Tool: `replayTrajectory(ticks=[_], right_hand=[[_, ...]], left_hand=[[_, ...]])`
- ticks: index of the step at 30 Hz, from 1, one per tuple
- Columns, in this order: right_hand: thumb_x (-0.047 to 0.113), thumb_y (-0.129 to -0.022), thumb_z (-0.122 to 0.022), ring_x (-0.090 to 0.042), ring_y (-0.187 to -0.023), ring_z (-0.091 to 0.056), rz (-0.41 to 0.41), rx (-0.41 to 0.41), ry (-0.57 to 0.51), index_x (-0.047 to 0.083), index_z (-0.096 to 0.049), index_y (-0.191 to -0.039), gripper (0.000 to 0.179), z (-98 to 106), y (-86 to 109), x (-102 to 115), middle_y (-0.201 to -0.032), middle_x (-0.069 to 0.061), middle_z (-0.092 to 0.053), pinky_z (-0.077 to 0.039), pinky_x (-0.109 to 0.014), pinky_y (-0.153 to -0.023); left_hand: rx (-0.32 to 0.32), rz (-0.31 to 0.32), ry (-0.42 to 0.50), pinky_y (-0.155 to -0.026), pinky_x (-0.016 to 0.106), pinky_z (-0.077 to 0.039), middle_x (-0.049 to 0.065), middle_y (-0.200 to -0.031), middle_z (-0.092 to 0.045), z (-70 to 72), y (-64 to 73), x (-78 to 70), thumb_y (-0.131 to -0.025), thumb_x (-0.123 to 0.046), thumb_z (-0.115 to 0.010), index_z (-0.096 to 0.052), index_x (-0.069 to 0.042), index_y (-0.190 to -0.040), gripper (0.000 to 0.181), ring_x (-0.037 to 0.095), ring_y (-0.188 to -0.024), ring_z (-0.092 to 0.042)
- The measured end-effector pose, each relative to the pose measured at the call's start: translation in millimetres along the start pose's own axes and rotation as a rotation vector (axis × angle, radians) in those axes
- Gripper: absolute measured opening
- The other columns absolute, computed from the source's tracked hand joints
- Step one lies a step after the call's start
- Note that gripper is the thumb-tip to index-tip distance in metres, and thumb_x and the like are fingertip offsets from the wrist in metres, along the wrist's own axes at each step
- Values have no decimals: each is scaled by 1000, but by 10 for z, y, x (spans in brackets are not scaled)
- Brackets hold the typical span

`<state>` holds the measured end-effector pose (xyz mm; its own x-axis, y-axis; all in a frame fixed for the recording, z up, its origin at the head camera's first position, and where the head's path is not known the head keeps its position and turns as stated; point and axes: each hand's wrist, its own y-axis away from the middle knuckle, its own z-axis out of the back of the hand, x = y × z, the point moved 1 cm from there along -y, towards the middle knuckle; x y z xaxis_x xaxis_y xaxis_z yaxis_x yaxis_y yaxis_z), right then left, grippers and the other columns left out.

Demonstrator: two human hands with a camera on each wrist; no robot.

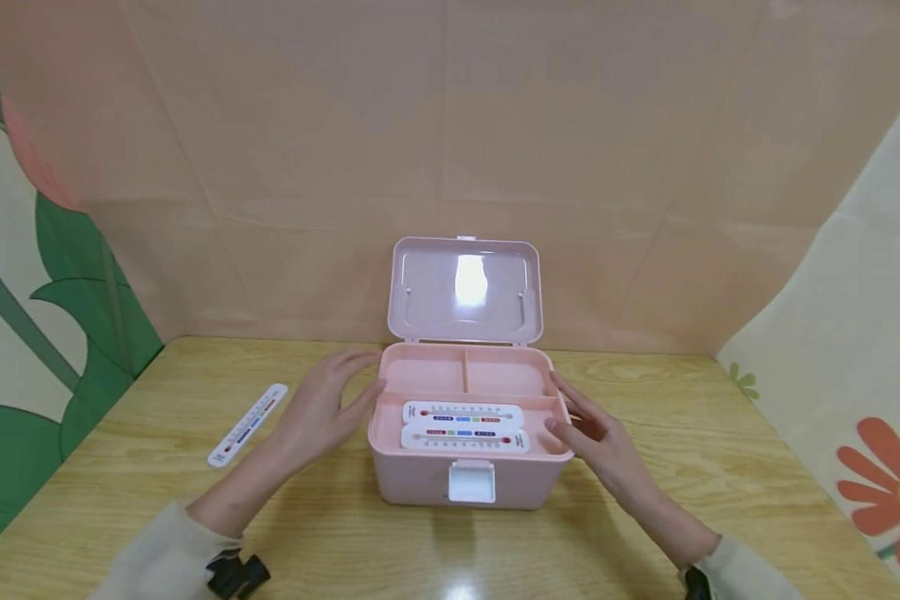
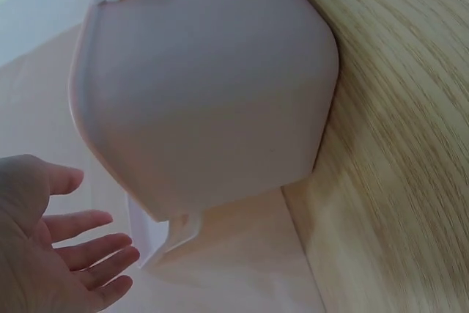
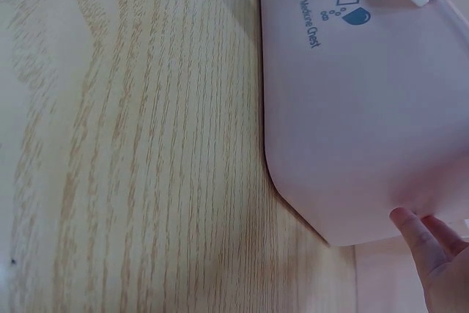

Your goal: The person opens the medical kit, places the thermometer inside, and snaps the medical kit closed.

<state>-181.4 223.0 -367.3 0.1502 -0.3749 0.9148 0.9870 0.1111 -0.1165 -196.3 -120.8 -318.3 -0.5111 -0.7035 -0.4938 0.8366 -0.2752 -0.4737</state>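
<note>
A pink medicine chest (image 1: 435, 487) with its lid (image 1: 465, 292) raised stands in the middle of the table. Its upper tray (image 1: 427, 367) has three compartments. Two white strip thermometers (image 1: 462, 414) lie side by side in the front one. My left hand (image 1: 322, 408) is at the chest's left rim, fingers spread and nothing held; in the left wrist view they are apart from the wall. My right hand (image 1: 603, 446) is at the right rim, thumb over the tray's edge, and in the right wrist view its extended fingertips (image 3: 401, 218) touch the side wall.
A third strip thermometer (image 1: 247, 425) lies slantwise on the wooden table (image 1: 330, 542), left of my left hand. A white latch (image 1: 472, 482) hangs on the chest's front. A plain beige backdrop (image 1: 450, 125) rises behind the table, with flower-patterned sheets (image 1: 870, 333) at the sides.
</note>
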Motion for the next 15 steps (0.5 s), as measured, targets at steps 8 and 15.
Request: replayTrajectory(ticks=[8, 15], right_hand=[[23, -94, -62, 6, -104, -57, 6, -3, 0, 26, -40, -147, 57, 0, -6, -3, -150, -9, -40, -51, -18, -83], [24, -94, -61, 6, -104, -57, 8, -1, 8, 26, -40, -147, 57, -1, 0, -4, -150, -10, -40, -50, -17, -83]], left_hand=[[38, -55, -96, -106, 60, -33, 26, -138, -49, -9, 62, 81, -94, -21, -58, -51, 0, -135, 46, 44, -126, -46], [83, -35, -146, -111, 62, -24, 26, -146, -39, 1, 127, 159, -99, -24, -51, -47, -6, -141, 46, 43, -135, -36]])
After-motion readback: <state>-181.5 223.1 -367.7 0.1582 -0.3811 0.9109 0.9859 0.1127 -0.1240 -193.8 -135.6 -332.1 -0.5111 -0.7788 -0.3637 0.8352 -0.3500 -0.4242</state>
